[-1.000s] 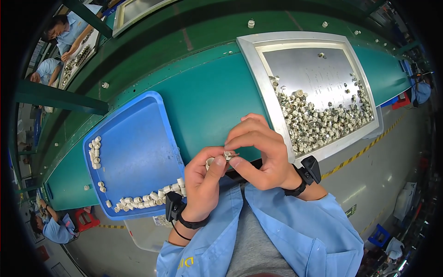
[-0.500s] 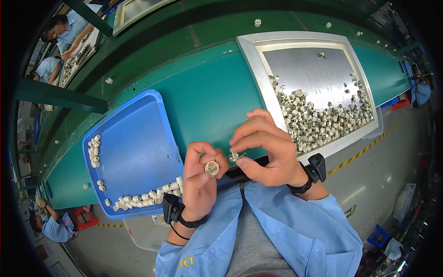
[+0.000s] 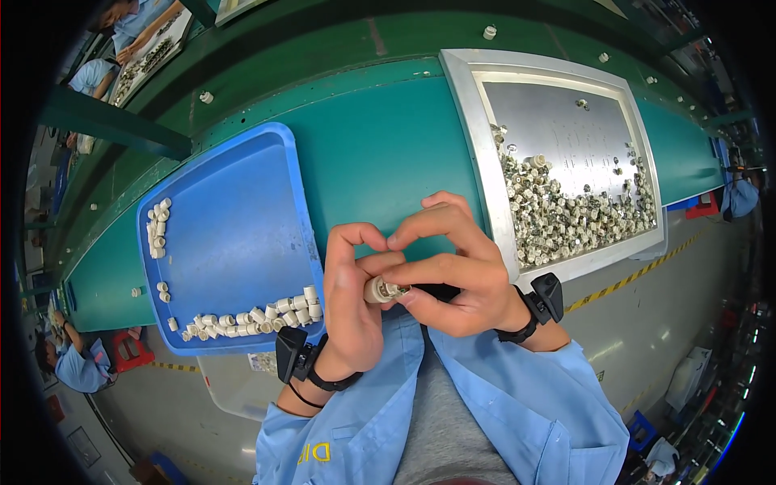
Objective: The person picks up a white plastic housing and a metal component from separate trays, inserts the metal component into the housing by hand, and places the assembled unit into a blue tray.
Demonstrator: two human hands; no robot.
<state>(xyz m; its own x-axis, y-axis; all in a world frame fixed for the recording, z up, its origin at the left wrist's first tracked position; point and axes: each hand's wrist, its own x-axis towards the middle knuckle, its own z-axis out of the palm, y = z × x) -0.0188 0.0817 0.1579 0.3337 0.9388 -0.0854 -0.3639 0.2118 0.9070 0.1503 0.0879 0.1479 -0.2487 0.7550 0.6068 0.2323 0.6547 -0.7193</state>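
- Head view, centre: from my remote station I see the left hand (image 3: 352,311) with its thumb and fingers closed around a white cap (image 3: 377,289), a short cylinder lying on its side, open end toward the right of the frame.
- Head view, right of centre: the right hand (image 3: 469,283) has its thumb and fingers drawn together in a pinch on a small metallic part (image 3: 401,290) at the cap's mouth; I cannot tell how far this part sits inside, as the fingertips partly cover it.
- Both hands are held in front of the body, near the lower edge of the green worktop (image 3: 380,145); each wrist bears a black strapped device.
- Left of centre: a blue tray (image 3: 234,218) carries further white caps, one cluster along its left wall and a longer row (image 3: 250,322) along its lower edge.
- Right of centre: a silver-framed tray (image 3: 477,121) contains a dense heap of small parts (image 3: 566,218), gathered mostly in its lower half.
- Upper part: a dark green strip (image 3: 299,61) bears scattered single white pieces, one of them (image 3: 489,32) above the silver-framed tray.
- Upper left: a co-worker in light blue (image 3: 145,28) reaches over another parts tray.
- Lower left: a red stool (image 3: 131,349) stands on the grey floor.
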